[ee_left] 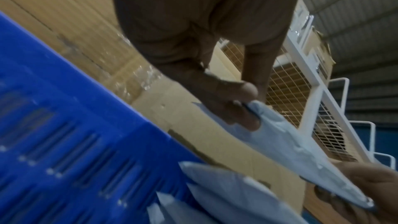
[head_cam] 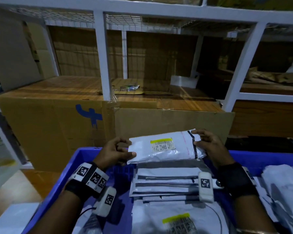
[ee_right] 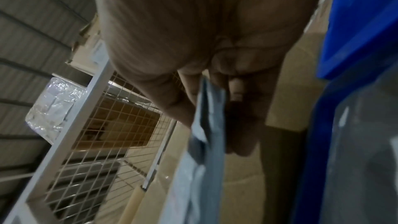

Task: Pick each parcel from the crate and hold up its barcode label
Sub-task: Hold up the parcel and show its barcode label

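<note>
A white plastic parcel (head_cam: 166, 153) is held over the far end of the blue crate (head_cam: 69, 164), its barcode label (head_cam: 162, 144) with a yellow strip facing up. My left hand (head_cam: 116, 152) pinches its left edge, thumb on top. My right hand (head_cam: 208, 145) pinches the right, black-striped end. The left wrist view shows the thumb and fingers clamped on the parcel (ee_left: 286, 144) corner. In the right wrist view the parcel (ee_right: 206, 135) edge runs between thumb and fingers. More white parcels (head_cam: 166, 183) lie stacked in the crate, one with a label (head_cam: 179, 222) showing.
A large cardboard box (head_cam: 57, 124) stands right behind the crate. Above it rises a white metal rack (head_cam: 102, 53) with wire mesh shelves and more cartons. A heap of white parcels (head_cam: 284, 188) lies at the right, outside the crate wall.
</note>
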A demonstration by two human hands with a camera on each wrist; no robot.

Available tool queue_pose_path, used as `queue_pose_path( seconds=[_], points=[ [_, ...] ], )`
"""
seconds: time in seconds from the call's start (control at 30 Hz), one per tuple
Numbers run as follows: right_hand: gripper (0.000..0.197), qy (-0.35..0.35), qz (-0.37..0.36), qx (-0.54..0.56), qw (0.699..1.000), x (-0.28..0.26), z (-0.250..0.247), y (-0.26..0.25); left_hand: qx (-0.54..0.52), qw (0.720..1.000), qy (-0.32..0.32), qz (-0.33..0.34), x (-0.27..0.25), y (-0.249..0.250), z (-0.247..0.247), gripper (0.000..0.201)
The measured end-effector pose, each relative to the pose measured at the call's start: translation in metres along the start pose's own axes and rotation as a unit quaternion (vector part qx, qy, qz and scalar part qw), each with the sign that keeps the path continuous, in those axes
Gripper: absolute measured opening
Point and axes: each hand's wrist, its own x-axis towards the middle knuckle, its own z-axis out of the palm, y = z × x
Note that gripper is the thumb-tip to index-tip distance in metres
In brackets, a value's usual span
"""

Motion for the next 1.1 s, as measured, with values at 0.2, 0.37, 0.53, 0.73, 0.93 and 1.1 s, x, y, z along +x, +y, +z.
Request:
queue_pose_path(
  seconds=[0.2, 0.37, 0.53, 0.73, 0.93, 1.1],
  points=[
    [0.024, -0.014, 0.038, -0.259, 0.965, -0.003, -0.022, 0.028, 0.053, 0.998, -0.045, -0.009, 0.001, -0.009, 0.011, 0.033],
    [0.017, -0.067, -0.055, -0.357, 0.93, -0.007, -0.01, 0.011, 0.121, 0.992, -0.047, 0.003, -0.001, -0.016, 0.021, 0.031],
    [0.032, -0.15, -0.032, -0.408, 0.9, -0.017, 0.02, -0.013, 0.174, 0.984, -0.035, 0.028, -0.002, -0.017, 0.026, 0.027],
    [0.043, -0.234, 0.002, -0.525, 0.818, -0.014, 0.036, -0.032, 0.291, 0.953, -0.036, 0.074, 0.0, -0.019, 0.019, 0.044],
    [0.049, -0.291, 0.027, -0.555, 0.779, -0.011, 0.035, -0.036, 0.356, 0.926, -0.063, 0.105, 0.0, -0.021, 0.024, 0.047],
    [0.036, -0.302, 0.028, -0.546, 0.781, -0.01, 0.031, -0.034, 0.374, 0.917, -0.086, 0.11, -0.003, -0.021, 0.027, 0.041]
  ],
)
